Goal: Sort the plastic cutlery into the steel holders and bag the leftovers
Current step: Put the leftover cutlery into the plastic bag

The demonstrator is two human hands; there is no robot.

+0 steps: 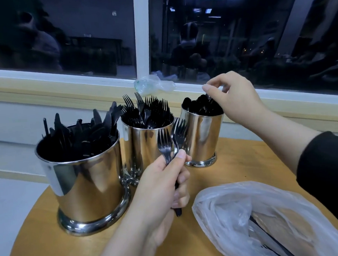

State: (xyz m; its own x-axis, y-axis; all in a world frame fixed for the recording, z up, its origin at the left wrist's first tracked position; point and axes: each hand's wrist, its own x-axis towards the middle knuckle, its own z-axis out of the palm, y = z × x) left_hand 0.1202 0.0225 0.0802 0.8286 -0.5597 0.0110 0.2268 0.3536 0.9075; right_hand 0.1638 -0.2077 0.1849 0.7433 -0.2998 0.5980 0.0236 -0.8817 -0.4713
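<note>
Three steel holders stand on the round wooden table (244,163). The left holder (84,181) is full of black knives, the middle holder (143,148) of black forks, the right holder (204,137) of black spoons. My left hand (163,187) grips a small bunch of black forks (170,141) upright in front of the middle holder. My right hand (235,99) hovers over the right holder, its fingertips pinching a black spoon (208,96) at the top of the pile. A clear plastic bag (257,217) lies at the near right with some black cutlery inside.
A crumpled clear bag (152,85) lies on the wooden window sill behind the holders. Dark window panes fill the background. The table edge curves away at the near left, with pale floor beyond it.
</note>
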